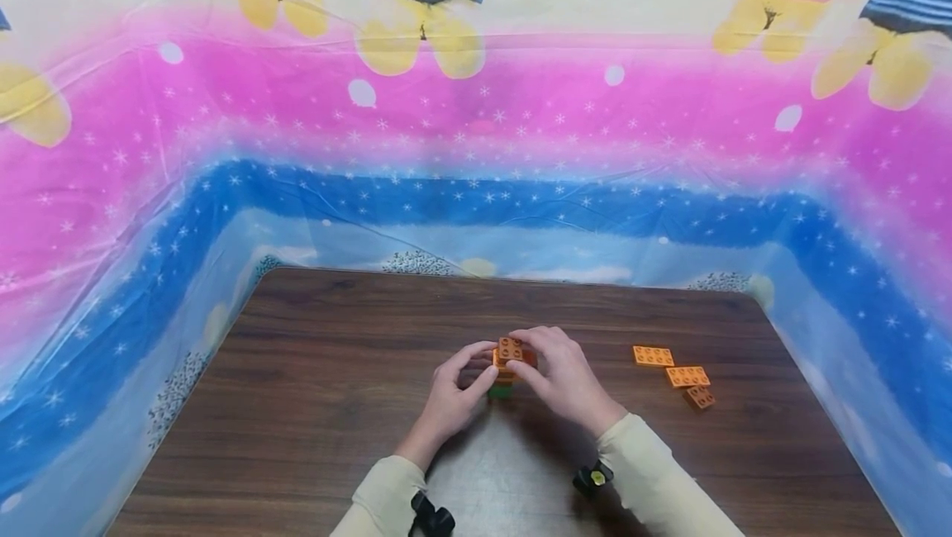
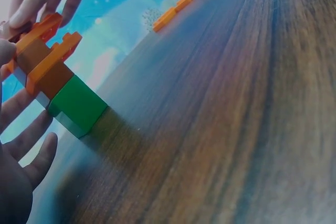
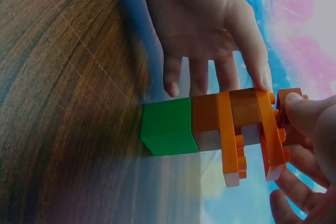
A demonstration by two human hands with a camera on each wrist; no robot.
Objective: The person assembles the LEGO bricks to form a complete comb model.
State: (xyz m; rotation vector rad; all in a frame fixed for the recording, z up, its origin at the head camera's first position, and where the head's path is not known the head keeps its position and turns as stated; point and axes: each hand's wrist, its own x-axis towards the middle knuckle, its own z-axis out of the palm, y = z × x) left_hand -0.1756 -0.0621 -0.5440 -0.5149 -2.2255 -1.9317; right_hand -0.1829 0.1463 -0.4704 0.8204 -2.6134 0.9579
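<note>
A tower of toy building bricks stands on the table in front of me. Its base is a green brick (image 3: 167, 126); above that, brown bricks (image 3: 244, 106) alternate with long orange bricks (image 3: 227, 140), which stick out to one side. Uppermost is a small brown brick (image 1: 510, 348), pinched by the thumb and fingers of my right hand (image 1: 559, 368) right at the tower's top. My left hand (image 1: 452, 392) steadies the tower from the left, its thumb and index finger gripping near the upper orange brick (image 3: 270, 140). Its other fingers spread lower, beside the tower.
On the table's right lie two orange bricks (image 1: 653, 356) and a small brown brick (image 1: 699, 397), close together. The dark wooden table (image 1: 349, 314) ends at a patterned cloth (image 1: 476, 206) hung behind and at both sides. Black wrist cameras (image 1: 592, 477) hang under the sleeves.
</note>
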